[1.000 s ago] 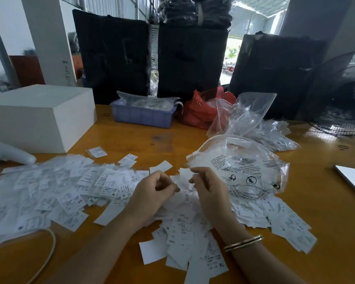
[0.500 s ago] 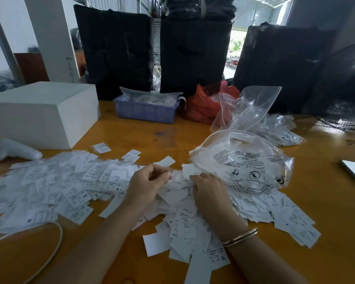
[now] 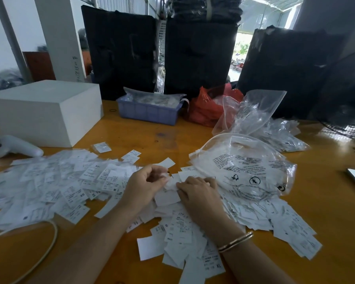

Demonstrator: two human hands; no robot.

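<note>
Several white printed size labels (image 3: 74,187) lie scattered over the orange wooden table (image 3: 143,140), in a wide spread on the left and a heap (image 3: 184,228) in front of me. My left hand (image 3: 143,187) is curled and pinches a few labels between thumb and fingers. My right hand (image 3: 199,193) lies palm down on the heap, its fingertips on the labels just right of the left hand. A bracelet sits on the right wrist. A clear printed plastic bag (image 3: 246,167) lies directly right of my hands.
A white box (image 3: 43,111) and a white handheld device (image 3: 14,146) sit at the left. A blue tray (image 3: 150,111), a red bag (image 3: 207,107) and more clear bags (image 3: 275,130) stand behind. A fan (image 3: 348,99) is at far right, a white cable (image 3: 43,257) near left.
Both hands have sunk from just above the heap onto it. The right hand has flattened over the labels, while the left keeps its pinch on a few labels.
</note>
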